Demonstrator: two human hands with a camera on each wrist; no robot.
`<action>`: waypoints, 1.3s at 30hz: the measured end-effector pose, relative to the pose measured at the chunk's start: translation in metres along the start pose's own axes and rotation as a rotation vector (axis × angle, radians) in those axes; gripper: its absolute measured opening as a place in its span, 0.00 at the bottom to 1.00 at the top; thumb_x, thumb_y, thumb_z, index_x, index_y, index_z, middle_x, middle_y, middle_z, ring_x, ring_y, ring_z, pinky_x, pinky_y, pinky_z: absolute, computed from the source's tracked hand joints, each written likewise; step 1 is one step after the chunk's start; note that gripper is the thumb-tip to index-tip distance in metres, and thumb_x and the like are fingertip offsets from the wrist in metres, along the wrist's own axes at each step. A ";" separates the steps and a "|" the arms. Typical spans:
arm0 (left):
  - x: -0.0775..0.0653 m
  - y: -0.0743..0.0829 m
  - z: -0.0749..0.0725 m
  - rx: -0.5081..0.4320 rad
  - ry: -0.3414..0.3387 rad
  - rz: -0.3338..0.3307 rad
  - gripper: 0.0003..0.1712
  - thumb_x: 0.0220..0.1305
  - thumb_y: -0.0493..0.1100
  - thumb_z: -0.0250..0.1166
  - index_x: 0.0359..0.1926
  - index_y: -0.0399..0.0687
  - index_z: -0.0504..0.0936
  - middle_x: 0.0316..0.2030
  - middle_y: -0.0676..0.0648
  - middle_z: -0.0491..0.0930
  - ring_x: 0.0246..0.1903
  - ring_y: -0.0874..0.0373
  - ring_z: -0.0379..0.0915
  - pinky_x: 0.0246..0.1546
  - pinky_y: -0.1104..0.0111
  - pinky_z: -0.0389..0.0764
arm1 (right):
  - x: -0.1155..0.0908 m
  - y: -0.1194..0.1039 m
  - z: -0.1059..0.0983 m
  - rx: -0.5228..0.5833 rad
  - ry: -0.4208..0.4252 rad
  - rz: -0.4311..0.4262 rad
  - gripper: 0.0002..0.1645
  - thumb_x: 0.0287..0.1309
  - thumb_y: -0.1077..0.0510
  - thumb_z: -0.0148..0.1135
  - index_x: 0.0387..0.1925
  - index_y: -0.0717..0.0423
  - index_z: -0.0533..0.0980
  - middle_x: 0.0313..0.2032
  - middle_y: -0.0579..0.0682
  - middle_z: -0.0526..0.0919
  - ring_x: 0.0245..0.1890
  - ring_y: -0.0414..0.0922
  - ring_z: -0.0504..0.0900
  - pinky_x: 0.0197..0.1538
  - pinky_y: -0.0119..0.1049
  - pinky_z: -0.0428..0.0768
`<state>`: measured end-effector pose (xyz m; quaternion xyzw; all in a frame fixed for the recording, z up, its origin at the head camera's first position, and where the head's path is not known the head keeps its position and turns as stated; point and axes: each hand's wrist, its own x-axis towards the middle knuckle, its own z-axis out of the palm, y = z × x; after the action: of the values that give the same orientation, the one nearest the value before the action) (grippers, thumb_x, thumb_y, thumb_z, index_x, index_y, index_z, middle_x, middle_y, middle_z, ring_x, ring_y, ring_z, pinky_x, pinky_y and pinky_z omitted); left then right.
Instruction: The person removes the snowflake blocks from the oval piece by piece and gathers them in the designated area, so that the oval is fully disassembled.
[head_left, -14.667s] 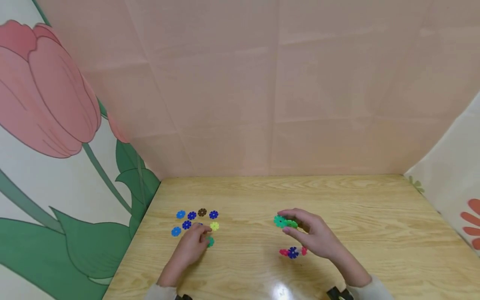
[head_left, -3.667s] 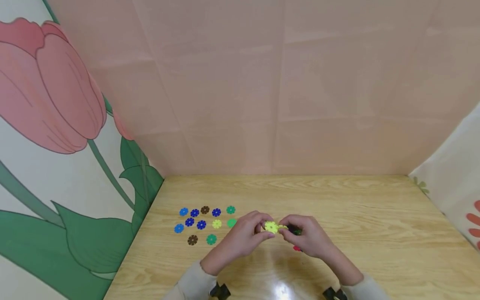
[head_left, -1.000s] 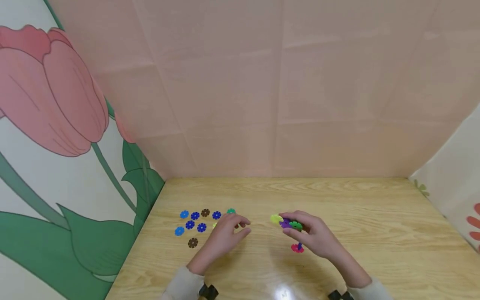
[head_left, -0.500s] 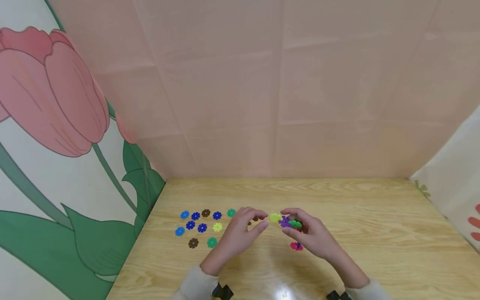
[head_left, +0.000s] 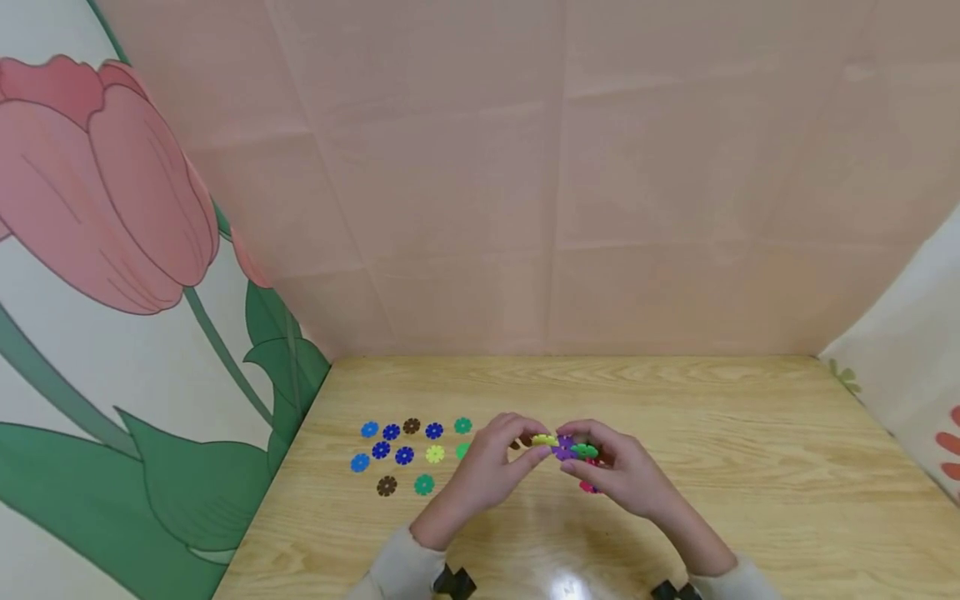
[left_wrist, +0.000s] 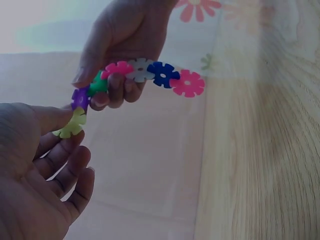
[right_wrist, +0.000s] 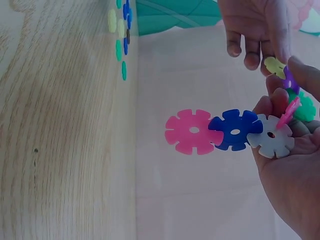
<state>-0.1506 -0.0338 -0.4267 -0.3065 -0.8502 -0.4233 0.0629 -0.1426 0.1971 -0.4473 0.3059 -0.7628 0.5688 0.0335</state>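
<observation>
A chain of slotted snowflake discs hangs between both hands. In the left wrist view it runs from a yellow disc point(left_wrist: 73, 125) through a purple disc point(left_wrist: 80, 98), a green one, a pink one, a white disc point(left_wrist: 141, 70) and a blue disc point(left_wrist: 164, 75) to a pink end disc point(left_wrist: 188, 83). My left hand point(head_left: 487, 467) pinches the yellow disc between thumb and forefinger, other fingers loosely bent. My right hand point(head_left: 630, 475) grips the chain around its green disc point(head_left: 585, 451); the pink end dangles below its palm. Fingers partly hide the middle discs.
On the wooden table point(head_left: 750, 433), to the left, lie several loose discs, among them a light blue disc point(head_left: 360, 462), a brown disc point(head_left: 387, 486), a yellow disc point(head_left: 435, 454) and a green disc point(head_left: 423, 484). A pink cloth backdrop point(head_left: 555, 208) rises behind.
Yellow and purple discs now extend the chain, unlike in the oldest frame. Over the last second my left hand moved right from above the loose discs and took hold of the chain's yellow disc.
</observation>
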 end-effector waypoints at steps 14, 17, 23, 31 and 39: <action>0.000 0.002 -0.001 0.001 0.014 -0.025 0.09 0.69 0.51 0.65 0.42 0.52 0.85 0.37 0.58 0.80 0.38 0.70 0.72 0.38 0.76 0.77 | 0.000 -0.001 0.000 0.072 -0.035 0.004 0.20 0.65 0.67 0.64 0.58 0.63 0.73 0.36 0.54 0.83 0.21 0.46 0.80 0.19 0.37 0.80; 0.000 0.001 -0.002 0.022 0.016 -0.006 0.08 0.70 0.49 0.65 0.42 0.52 0.85 0.36 0.58 0.79 0.36 0.70 0.71 0.38 0.76 0.77 | 0.000 -0.001 0.000 0.053 -0.031 0.015 0.21 0.65 0.66 0.65 0.59 0.64 0.75 0.37 0.55 0.84 0.22 0.45 0.82 0.20 0.37 0.81; 0.001 0.004 -0.003 0.093 0.016 0.037 0.07 0.71 0.45 0.64 0.44 0.49 0.84 0.37 0.56 0.80 0.35 0.69 0.69 0.37 0.75 0.77 | 0.000 -0.002 0.002 0.032 -0.015 0.009 0.20 0.64 0.66 0.65 0.57 0.64 0.77 0.39 0.56 0.85 0.25 0.42 0.82 0.22 0.37 0.82; -0.001 -0.001 -0.003 0.031 -0.002 -0.015 0.08 0.74 0.44 0.62 0.48 0.48 0.82 0.35 0.57 0.78 0.34 0.70 0.71 0.35 0.77 0.78 | -0.001 0.000 0.000 -0.007 0.005 0.053 0.19 0.65 0.63 0.66 0.57 0.62 0.78 0.38 0.55 0.85 0.25 0.44 0.83 0.22 0.37 0.82; -0.002 -0.028 -0.004 -0.073 0.033 -0.126 0.11 0.69 0.44 0.67 0.51 0.55 0.82 0.35 0.57 0.79 0.34 0.68 0.76 0.37 0.73 0.81 | -0.002 0.002 -0.002 -0.026 0.014 0.105 0.21 0.64 0.61 0.68 0.58 0.58 0.78 0.42 0.54 0.85 0.26 0.48 0.83 0.23 0.36 0.82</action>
<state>-0.1654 -0.0508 -0.4440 -0.2477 -0.8507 -0.4621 0.0391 -0.1426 0.1999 -0.4496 0.2608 -0.7848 0.5621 0.0129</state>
